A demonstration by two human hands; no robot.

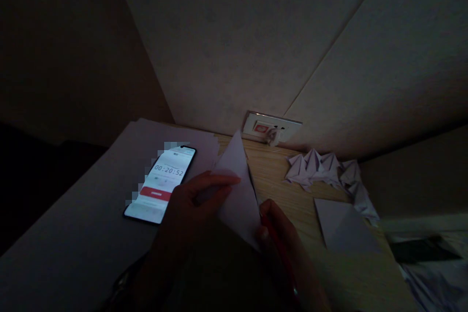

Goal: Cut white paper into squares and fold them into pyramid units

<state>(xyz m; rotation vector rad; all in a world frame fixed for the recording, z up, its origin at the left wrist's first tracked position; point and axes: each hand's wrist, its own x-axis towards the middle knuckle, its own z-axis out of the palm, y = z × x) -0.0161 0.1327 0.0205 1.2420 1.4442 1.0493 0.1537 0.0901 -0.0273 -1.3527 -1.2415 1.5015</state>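
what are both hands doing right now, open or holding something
Left hand: closed, holding the folded paper.
Right hand: closed around a red tool, at the paper's right edge.

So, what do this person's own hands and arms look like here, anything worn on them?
Both the left hand and the right hand are bare, with no gloves. A dark item with a faint glint shows by the left forearm; band or cuff, it's too dim to tell. No sleeve can be made out on the right.
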